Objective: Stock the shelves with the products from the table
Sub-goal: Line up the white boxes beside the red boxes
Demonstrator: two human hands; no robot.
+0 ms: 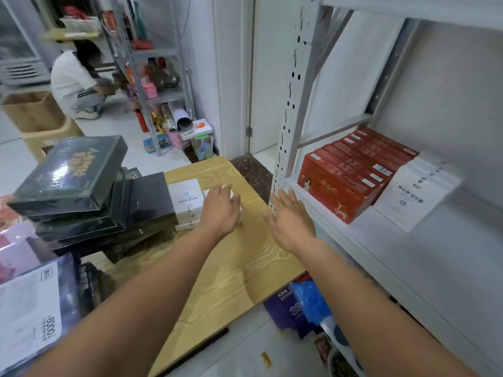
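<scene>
The shelf [381, 254] carries red boxes [340, 183]. On the desk [231, 268], white boxes [186, 200] lie flat in a stack, labels up. Their tops look near square, so no clear long axis. Pick-up step, I judge: left hand [220, 210] hovers over them, right hand [291, 221] nearby, both released, fingers straight. Next, clasp one.
</scene>
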